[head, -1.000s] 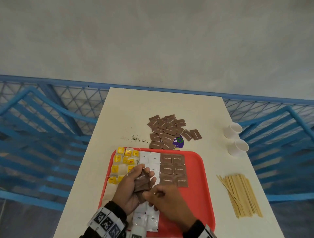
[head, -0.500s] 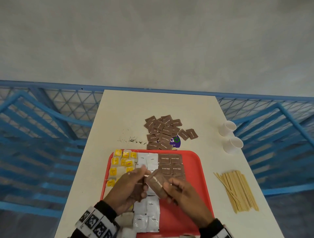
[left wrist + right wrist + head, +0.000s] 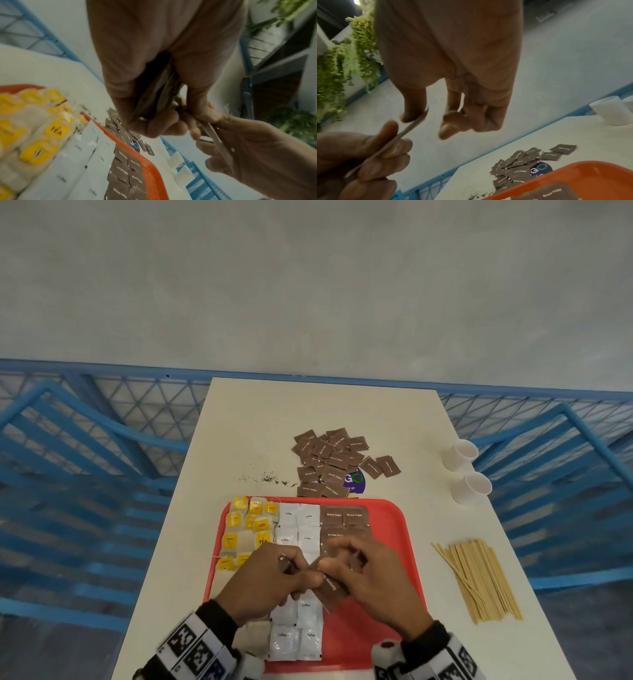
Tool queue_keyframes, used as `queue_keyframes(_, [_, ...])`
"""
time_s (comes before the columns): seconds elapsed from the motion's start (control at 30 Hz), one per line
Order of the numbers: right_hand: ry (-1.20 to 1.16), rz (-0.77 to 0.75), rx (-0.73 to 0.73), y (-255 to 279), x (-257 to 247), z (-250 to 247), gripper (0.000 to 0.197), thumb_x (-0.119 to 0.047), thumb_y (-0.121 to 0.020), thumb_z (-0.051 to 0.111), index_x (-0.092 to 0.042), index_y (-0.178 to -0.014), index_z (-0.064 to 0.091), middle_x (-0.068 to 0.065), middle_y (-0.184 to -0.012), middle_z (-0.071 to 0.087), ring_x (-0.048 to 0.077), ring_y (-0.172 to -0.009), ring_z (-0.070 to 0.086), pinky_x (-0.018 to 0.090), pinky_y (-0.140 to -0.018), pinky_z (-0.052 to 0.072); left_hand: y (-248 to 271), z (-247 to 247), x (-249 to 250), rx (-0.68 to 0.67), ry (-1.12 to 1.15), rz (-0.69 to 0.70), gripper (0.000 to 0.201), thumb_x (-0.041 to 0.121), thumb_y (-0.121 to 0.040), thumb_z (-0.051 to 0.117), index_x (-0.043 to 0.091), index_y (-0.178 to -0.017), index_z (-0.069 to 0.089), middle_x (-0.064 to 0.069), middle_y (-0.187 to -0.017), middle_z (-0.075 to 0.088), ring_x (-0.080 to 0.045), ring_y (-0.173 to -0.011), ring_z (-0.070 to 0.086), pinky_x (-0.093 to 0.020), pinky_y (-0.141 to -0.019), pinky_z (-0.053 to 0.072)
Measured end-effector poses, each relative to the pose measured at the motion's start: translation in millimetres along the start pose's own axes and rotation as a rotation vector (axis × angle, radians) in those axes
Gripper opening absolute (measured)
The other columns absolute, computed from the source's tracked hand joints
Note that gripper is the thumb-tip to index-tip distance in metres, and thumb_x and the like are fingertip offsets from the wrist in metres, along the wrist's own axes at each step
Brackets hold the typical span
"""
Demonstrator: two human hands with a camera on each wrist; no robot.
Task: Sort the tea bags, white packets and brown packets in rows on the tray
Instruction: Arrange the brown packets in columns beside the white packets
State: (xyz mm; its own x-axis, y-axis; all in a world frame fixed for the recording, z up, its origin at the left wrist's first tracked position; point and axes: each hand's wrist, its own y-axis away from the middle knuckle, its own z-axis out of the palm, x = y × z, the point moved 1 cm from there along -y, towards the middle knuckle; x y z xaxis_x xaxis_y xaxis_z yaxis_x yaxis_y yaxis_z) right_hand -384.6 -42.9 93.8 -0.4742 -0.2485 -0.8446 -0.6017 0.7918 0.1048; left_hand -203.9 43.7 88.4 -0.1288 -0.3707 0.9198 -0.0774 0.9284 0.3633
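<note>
Brown packets (image 3: 346, 518), white packets (image 3: 296, 625), tea bags (image 3: 250, 525) rowed on tray (image 3: 387, 515).

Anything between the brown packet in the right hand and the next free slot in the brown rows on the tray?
Nothing visible. The right hand pinches a brown packet above the tray; bare red tray lies just below and right of it, near the brown rows. The hands hide the rows' near end.

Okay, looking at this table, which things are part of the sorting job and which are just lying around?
Job: red tray; tea bags; white packets; brown packets; loose brown pile; left hand; right hand.
Lying about: paper cups; wooden stirrers; round sticker.
</note>
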Motion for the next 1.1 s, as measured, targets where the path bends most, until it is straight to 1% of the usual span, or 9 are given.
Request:
queue_keyframes(0.1, [-0.186, 0.049, -0.085, -3.5, -9.5, -0.9, 0.005, -0.023, -0.085, 0.076, -0.018, -0.085, 0.077, -0.001, -0.072, 0.072, 0.002, -0.059, 0.059, 0.019, -0.058, 0.046, -1.9, -2.1, 2.8, 0.039, -0.040, 0.035, 0.023, 0.029, -0.081, 0.082, 0.011, -0.073, 0.070, -0.001, -0.059, 0.065, -0.009, -0.053, 0.057, -0.023, -0.052, 0.043])
queue_keyframes(0.23, [-0.559, 0.173, 0.045, -2.2, -10.5, 1.6, 0.012, -0.008, -0.089, 0.070, 0.004, -0.091, 0.068, 0.012, -0.070, 0.070, 0.013, -0.058, 0.062, 0.022, -0.054, 0.047, 0.6, 2.3, 3.8, 0.033, 0.038, 0.033, 0.026, 0.034, -0.084, 0.078, 0.009, -0.084, 0.072, -0.005, -0.068, 0.070, -0.012, -0.057, 0.060, -0.025, -0.050, 0.044])
queue_keyframes(0.33, [-0.696, 0.226, 0.075, 5.1, -5.6, 6.2, 0.021, -0.008, -0.091, 0.066, 0.013, -0.093, 0.061, 0.020, -0.075, 0.070, 0.017, -0.060, 0.065, 0.022, -0.056, 0.050, 0.1, 1.7, 1.6, 0.132, 0.128, 0.026, 0.022, 0.028, -0.092, 0.069, 0.016, -0.073, 0.071, -0.005, -0.064, 0.067, -0.018, -0.052, 0.054, -0.026, -0.048, 0.041])
queue_keyframes(0.5, [-0.545, 0.178, 0.108, 14.8, -1.4, 6.1, 0.014, -0.020, -0.087, 0.072, -0.006, -0.088, 0.073, 0.001, -0.077, 0.073, 0.012, -0.066, 0.064, 0.021, -0.063, 0.051, 0.0, 0.9, 4.5, 0.075, -0.004, 0.065, 0.027, 0.022, -0.095, 0.067, 0.019, -0.068, 0.066, -0.006, -0.062, 0.065, -0.011, -0.050, 0.055, -0.025, -0.049, 0.043])
queue_keyframes(0.57, [-0.482, 0.150, 0.199, 12.7, 1.1, 8.3, 0.007, -0.020, -0.086, 0.074, -0.014, -0.083, 0.076, 0.003, -0.082, 0.076, 0.021, -0.075, 0.069, 0.031, -0.072, 0.056, 0.0, 2.4, 5.7, 0.039, -0.045, 0.074, 0.025, 0.022, -0.094, 0.068, 0.014, -0.071, 0.066, -0.007, -0.062, 0.065, -0.011, -0.050, 0.055, -0.025, -0.049, 0.044])
queue_keyframes(0.67, [-0.416, 0.113, 0.301, 13.6, 6.5, 12.4, 0.006, -0.018, -0.084, 0.076, -0.018, -0.079, 0.078, 0.001, -0.077, 0.075, 0.012, -0.070, 0.067, 0.025, -0.070, 0.052, -1.9, 4.5, 3.1, 0.036, -0.043, 0.067, 0.023, 0.023, -0.094, 0.068, 0.013, -0.073, 0.067, -0.005, -0.061, 0.065, -0.010, -0.049, 0.055, -0.024, -0.049, 0.043])
queue_keyframes(0.83, [-0.481, 0.251, 0.126, 25.0, 19.9, 11.3, 0.009, -0.017, -0.081, 0.079, -0.015, -0.074, 0.076, -0.003, -0.068, 0.072, 0.004, -0.060, 0.060, 0.018, -0.061, 0.045, -2.8, 11.0, -10.8, 0.058, -0.002, 0.004, 0.023, 0.019, -0.094, 0.067, 0.005, -0.076, 0.067, -0.001, -0.060, 0.065, -0.009, -0.050, 0.056, -0.023, -0.048, 0.042])
queue_keyframes(1.0, [-0.400, 0.385, 0.040, 33.5, 45.7, 22.9, 0.011, -0.015, -0.083, 0.077, -0.014, -0.072, 0.076, -0.006, -0.062, 0.070, 0.000, -0.055, 0.056, 0.014, -0.057, 0.041, 2.0, 20.8, -39.9, -0.145, -0.116, -0.136, 0.020, 0.027, -0.086, 0.075, 0.013, -0.073, 0.071, -0.008, -0.076, 0.076, -0.015, -0.060, 0.065, -0.026, -0.046, 0.044])
queue_keyframes(1.1, [-0.322, 0.429, -0.008, 32.7, 61.6, 29.9, 0.013, -0.017, -0.083, 0.078, -0.017, -0.070, 0.076, -0.008, -0.060, 0.069, -0.002, -0.052, 0.055, 0.013, -0.056, 0.041, 2.0, 20.7, -52.8, -0.215, -0.172, -0.215, 0.015, 0.023, -0.085, 0.074, 0.009, -0.079, 0.074, -0.005, -0.077, 0.076, -0.012, -0.061, 0.066, -0.024, -0.047, 0.045])
